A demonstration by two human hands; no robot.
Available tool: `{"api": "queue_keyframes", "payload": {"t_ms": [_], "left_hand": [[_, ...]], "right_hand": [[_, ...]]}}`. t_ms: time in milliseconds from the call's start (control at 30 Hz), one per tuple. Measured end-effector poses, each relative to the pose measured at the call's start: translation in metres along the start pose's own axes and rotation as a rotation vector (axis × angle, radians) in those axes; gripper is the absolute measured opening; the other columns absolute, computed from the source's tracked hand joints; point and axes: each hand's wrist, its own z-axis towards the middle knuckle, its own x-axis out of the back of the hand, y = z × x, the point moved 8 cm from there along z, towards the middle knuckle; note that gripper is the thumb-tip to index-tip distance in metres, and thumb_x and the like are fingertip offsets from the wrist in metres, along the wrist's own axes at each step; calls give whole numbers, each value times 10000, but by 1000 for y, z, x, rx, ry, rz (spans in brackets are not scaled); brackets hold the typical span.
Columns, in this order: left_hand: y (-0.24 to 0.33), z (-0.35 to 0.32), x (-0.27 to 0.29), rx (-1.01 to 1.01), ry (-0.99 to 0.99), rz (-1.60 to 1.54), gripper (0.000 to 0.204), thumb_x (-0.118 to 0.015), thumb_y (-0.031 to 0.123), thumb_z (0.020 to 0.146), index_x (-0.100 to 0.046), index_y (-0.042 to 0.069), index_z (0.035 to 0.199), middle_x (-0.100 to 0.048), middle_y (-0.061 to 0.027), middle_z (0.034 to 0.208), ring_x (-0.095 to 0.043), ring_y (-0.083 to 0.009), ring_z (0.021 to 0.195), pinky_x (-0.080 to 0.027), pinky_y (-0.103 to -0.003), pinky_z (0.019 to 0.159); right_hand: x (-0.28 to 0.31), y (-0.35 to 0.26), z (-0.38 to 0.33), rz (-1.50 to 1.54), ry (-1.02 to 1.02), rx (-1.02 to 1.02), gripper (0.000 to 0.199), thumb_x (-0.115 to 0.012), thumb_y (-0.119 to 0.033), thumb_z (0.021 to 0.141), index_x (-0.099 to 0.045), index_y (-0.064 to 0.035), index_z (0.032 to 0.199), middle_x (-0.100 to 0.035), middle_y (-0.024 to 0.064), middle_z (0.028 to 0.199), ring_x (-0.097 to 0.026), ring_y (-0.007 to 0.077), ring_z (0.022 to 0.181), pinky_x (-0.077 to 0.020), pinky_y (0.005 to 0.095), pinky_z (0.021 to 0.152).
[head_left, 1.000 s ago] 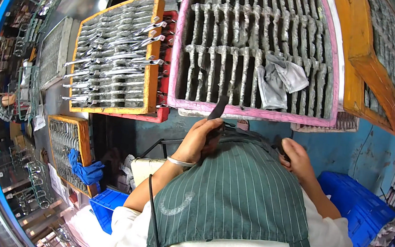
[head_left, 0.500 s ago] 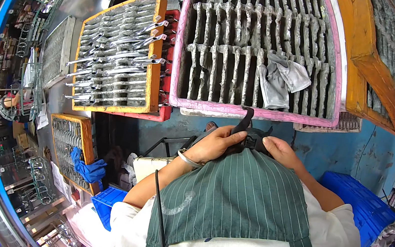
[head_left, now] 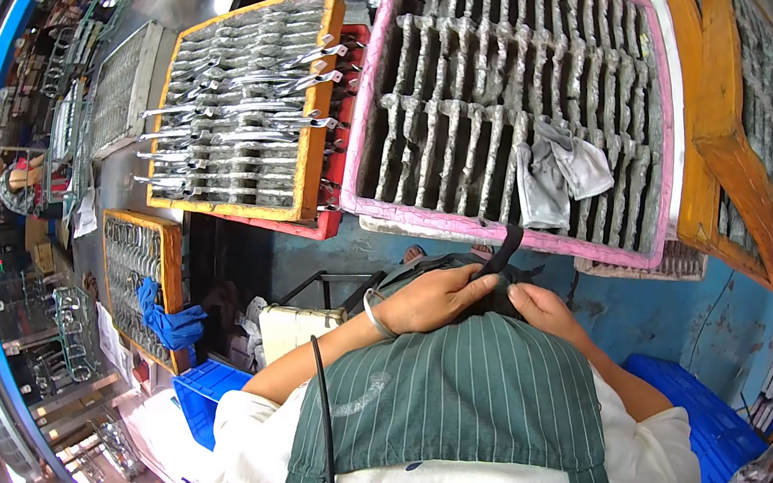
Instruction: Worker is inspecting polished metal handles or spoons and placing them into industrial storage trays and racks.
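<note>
At my waist, over a green striped apron (head_left: 474, 392), both hands meet in front of me. My left hand (head_left: 432, 300) is closed on a black strap (head_left: 505, 250), whose loose end stands up past the thumb toward the pink-rimmed tray. Close beside it, my right hand (head_left: 549, 314) pinches the dark strap piece between thumb and fingers. The fingertips are only a small gap apart. Shadow and the fingers hide the strap's middle part, and I cannot make out a buckle there now.
Ahead stands a slotted tray (head_left: 504, 233) with a pink rim, and grey-white gloves (head_left: 554, 171) lie on it. To its left, an orange-framed rack (head_left: 315, 133) holds several shiny metal parts. Blue crates (head_left: 694, 408) stand at my right; a blue cloth (head_left: 169, 315) hangs on a smaller rack.
Both hands have shifted slightly lower and closer together. The strap's loose end now points up more to the right, and the black buckle seen between the hands is now hidden.
</note>
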Motion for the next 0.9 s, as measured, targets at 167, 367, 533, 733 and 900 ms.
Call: {"api": "queue_keyframes", "payload": {"t_ms": [167,367,533,733,900], "left_hand": [[-11,-35,25,111,46,-731,319,-452,291,946,-477,81,1184,-556,-41,1008,-522,-111,940,-393,-240,839],[-44,-122,67,55,461,-640,218,-524,162,912,-521,49,1098,-564,-38,994,-537,-91,863,-458,-250,747],[-66,-172,34,137,517,-237,257,-615,130,840,-573,31,1074,-584,-35,910,-555,-125,786,-458,-238,691],[-48,-181,23,88,595,137,263,-553,137,783,-616,29,1014,-612,-165,895,-612,-297,861,-480,-341,755],[-49,-171,26,114,711,167,251,-528,138,794,-620,12,991,-614,-168,895,-612,-310,855,-482,-347,749]], "right_hand": [[10,-24,-10,-455,-21,9,264,-522,-295,905,-583,-39,911,-557,70,774,-505,149,706,-416,274,676],[18,-52,-20,-461,-9,-8,239,-625,-148,828,-576,-35,1033,-581,59,997,-542,133,860,-422,251,781],[30,-42,-26,-224,-121,-91,375,-612,-76,825,-556,-67,1196,-566,55,1069,-528,126,898,-412,235,822],[48,-57,-8,-640,-219,47,421,-642,-213,785,-579,-163,1198,-374,17,751,-406,119,678,-322,242,567],[57,-47,5,-766,-338,311,417,-608,-173,772,-577,-131,1185,-446,64,766,-481,183,726,-381,270,644]]}}
